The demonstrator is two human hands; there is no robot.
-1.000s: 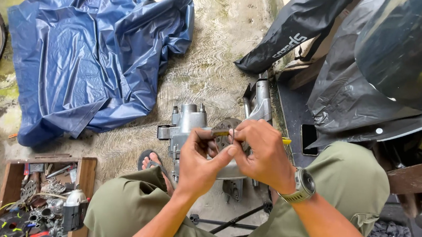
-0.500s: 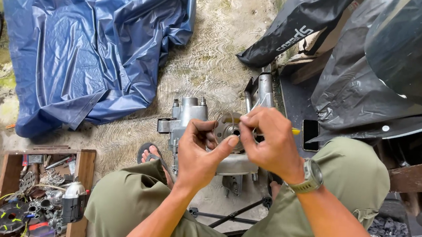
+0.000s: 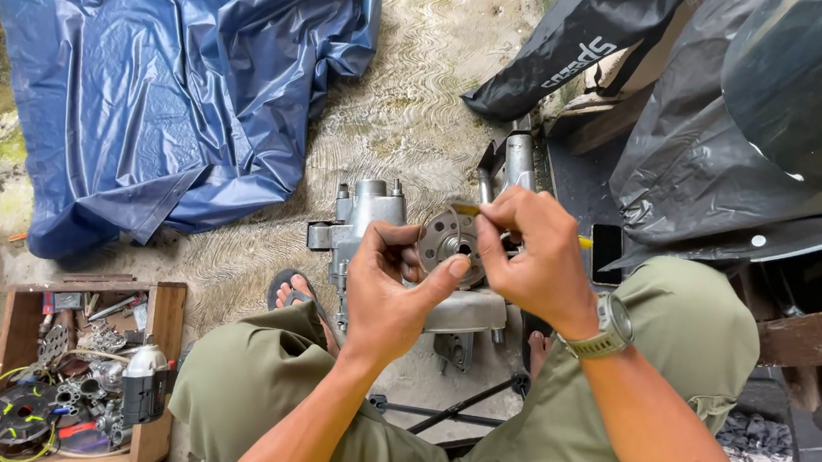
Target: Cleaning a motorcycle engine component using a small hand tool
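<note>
- The left hand point(image 3: 388, 293) holds a round metal disc point(image 3: 447, 239) with holes, the thumb at its lower right edge and the fingers at its left; the disc is above the grey engine case point(image 3: 373, 220) that stands on the floor point(image 3: 422, 85) between the knees.
- The right hand point(image 3: 532, 248) is closed around a thin yellow tool point(image 3: 583, 242); its tip touches the top edge of the disc; a watch point(image 3: 607, 330) is on this wrist.
- A blue tarp point(image 3: 168, 85) lies on the floor at the upper left; a wooden box point(image 3: 164, 339) of small parts is at the lower left corner.
- Black covers point(image 3: 733, 119) are at the upper right.
</note>
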